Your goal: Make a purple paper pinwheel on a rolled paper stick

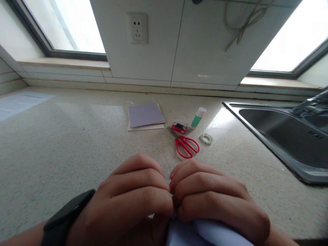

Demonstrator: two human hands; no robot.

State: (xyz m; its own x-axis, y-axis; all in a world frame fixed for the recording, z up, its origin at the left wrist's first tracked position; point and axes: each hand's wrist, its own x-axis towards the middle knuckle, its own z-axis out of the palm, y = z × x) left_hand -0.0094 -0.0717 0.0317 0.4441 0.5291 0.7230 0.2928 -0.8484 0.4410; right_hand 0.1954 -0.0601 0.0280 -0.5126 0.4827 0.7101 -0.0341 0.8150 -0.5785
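My left hand and my right hand meet at the bottom middle of the head view, fingers curled and closed. Between them is a sheet of pale bluish paper, pinched near its upper edge. Its lower part runs out of the frame, and the fingers cover most of the gripped edge. A dark band with a flat face sits on my left wrist. Just beyond the hands lie red-handled scissors, their blades touching or near a small red and black box.
A glue stick stands tilted in view behind a roll of clear tape. Farther left is a stack of coloured paper. A printed sheet lies at far left. A steel sink with a faucet borders the right.
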